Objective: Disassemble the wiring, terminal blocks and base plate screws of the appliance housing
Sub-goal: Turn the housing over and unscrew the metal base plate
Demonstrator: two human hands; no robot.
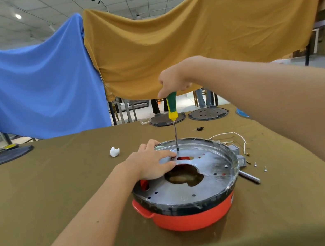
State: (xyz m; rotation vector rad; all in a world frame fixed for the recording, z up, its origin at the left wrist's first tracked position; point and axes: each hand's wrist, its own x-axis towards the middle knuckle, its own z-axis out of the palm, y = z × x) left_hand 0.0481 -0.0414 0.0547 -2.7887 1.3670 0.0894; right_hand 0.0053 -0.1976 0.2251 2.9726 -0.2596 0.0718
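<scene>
Right hand grips the screwdriver upright; left hand, fingers spread, presses the base plate. Keep the tip square, probably on a screw.

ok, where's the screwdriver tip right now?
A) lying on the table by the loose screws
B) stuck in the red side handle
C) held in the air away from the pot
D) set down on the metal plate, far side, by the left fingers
D: the right hand holds the screwdriver upright, its tip on the metal plate beside the left hand, which lies flat on that plate.
</scene>
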